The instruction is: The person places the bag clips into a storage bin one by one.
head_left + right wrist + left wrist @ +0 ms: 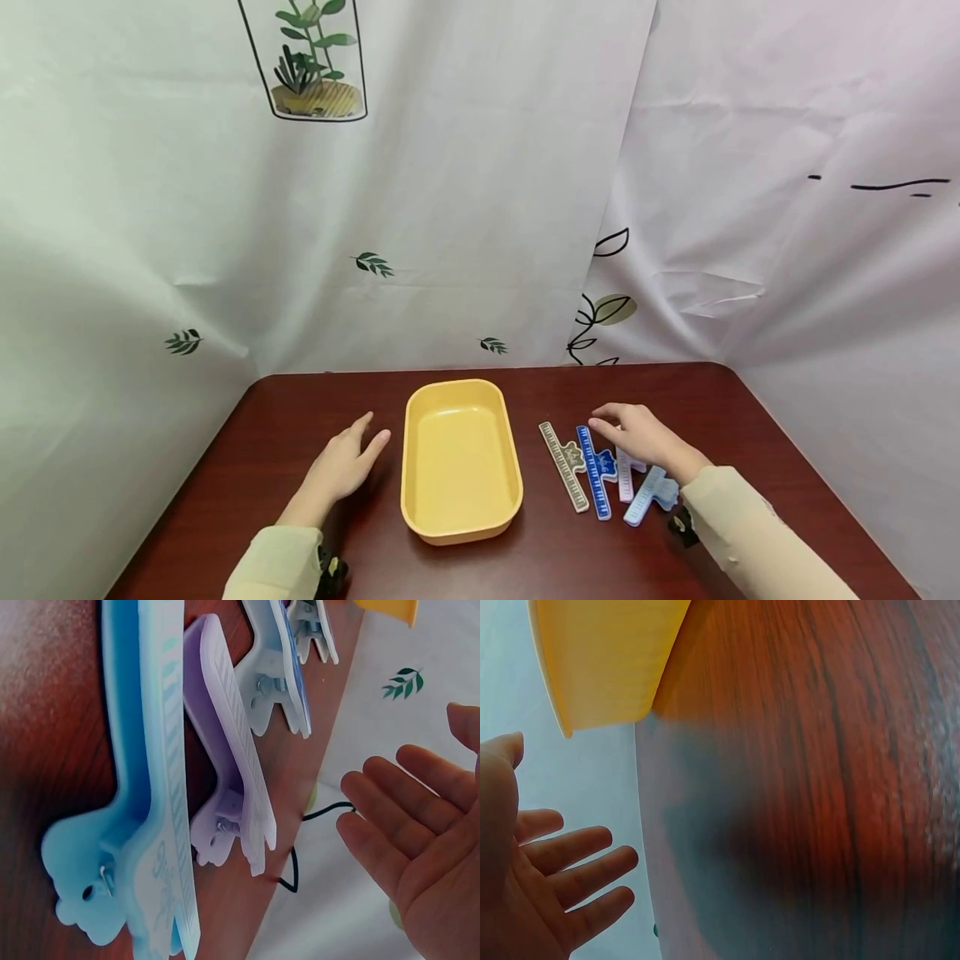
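Several ruler-edged plastic clips lie side by side on the table's right half in the head view: an olive-beige clip (564,467), a dark blue clip (596,472), a lilac clip (626,477) and a light blue clip (649,495). Over the lilac one hovers my right hand (636,432), its fingers relaxed and holding nothing; it hides part of that clip. The right wrist view shows the light blue clip (150,787) and lilac clip (229,742) close up. Left of a yellow tray (462,538), my left hand (341,463) is empty, fingers extended, apart from the tray.
The dark red wooden table (300,400) has rounded far corners. White printed cloth (480,208) hangs behind it and along both sides. The tray stands between the left hand and the clips.
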A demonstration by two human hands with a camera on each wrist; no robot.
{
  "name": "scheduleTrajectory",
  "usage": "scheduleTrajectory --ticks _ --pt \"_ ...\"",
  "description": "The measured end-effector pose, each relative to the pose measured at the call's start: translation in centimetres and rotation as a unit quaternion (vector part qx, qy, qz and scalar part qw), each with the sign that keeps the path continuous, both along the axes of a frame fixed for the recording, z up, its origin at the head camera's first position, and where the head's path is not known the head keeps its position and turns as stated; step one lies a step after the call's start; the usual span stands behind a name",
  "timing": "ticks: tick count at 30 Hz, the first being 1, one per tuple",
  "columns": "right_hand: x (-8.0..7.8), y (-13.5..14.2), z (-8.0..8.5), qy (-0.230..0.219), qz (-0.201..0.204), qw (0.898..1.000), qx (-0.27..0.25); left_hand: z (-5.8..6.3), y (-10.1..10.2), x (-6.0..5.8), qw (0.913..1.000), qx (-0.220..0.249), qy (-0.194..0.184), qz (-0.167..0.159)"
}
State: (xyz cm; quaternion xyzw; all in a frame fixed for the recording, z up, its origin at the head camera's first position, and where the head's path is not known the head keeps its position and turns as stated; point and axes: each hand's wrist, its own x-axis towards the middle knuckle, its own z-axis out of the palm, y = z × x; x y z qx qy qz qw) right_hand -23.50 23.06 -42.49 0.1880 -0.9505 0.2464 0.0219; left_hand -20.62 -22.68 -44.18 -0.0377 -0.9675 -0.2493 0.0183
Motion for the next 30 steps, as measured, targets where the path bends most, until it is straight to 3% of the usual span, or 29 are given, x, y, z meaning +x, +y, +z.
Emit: scheduleTrajectory --ticks 17,30 --pt "0.4 -0.4 -0.3 0.003 0.009 1.0 -0.003 -0.1 1.1 0.2 0.997 0.077 0.002 -0.002" --pt "0.8 -1.0 -0.9 -0.021 -0.01 1.0 -0.009 0.0 2.0 0.5 0.9901 0.14 -0.01 0.007"
